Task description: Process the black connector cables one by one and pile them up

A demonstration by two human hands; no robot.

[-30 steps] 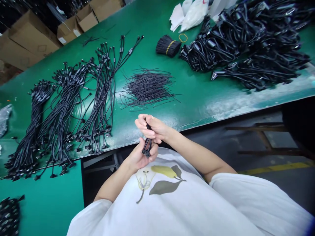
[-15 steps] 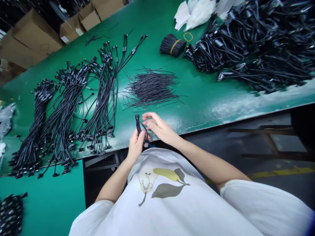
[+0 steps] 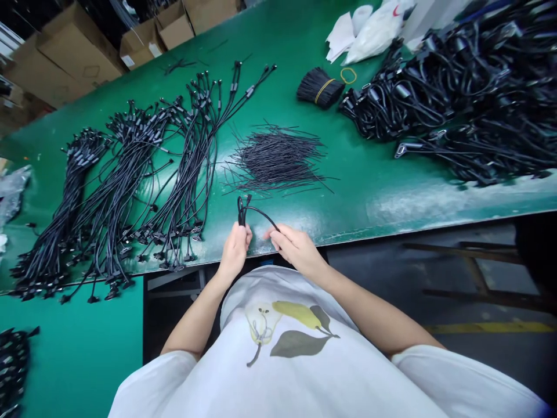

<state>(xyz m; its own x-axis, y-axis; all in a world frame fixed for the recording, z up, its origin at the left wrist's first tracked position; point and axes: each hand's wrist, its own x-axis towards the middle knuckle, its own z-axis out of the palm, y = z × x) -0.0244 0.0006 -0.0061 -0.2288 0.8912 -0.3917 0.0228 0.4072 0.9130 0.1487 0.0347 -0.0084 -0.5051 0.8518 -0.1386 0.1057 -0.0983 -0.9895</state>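
Observation:
A short black cable [image 3: 250, 211] arches between my two hands at the near edge of the green table [image 3: 374, 191]. My left hand [image 3: 235, 251] is closed around one folded end, which sticks up above the fist. My right hand [image 3: 293, 247] pinches the other end of the same cable. Just beyond them lies a loose heap of thin black ties [image 3: 278, 158]. Left of my hands, rows of straightened cables [image 3: 130, 186] lie side by side on the table.
A big tangle of black cables [image 3: 461, 98] covers the table's right side. A banded bundle of ties [image 3: 319, 88], a yellow rubber band [image 3: 348, 75] and white bags [image 3: 369, 29] sit at the back. Cardboard boxes [image 3: 65, 58] stand behind the table at far left.
My hands have come apart. The cable was bunched between them near my chest; now it is raised and drawn out into an arch over the table edge.

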